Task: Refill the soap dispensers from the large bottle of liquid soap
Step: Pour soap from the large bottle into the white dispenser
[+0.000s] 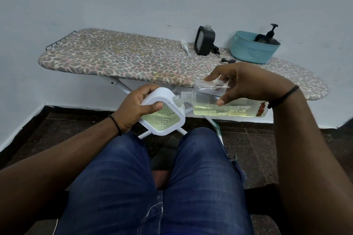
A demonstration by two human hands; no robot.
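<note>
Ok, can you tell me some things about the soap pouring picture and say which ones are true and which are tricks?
1. The right hand holds the big clear bottle tipped on its side. True.
2. The soap in the big bottle is bright blue. False: it is pale yellow-green.
3. The left hand holds a white dispenser. True.
4. The black dispenser lies flat on the floor. False: it stands upright on the ironing board.
5. The basket on the board is red. False: it is light blue.
</note>
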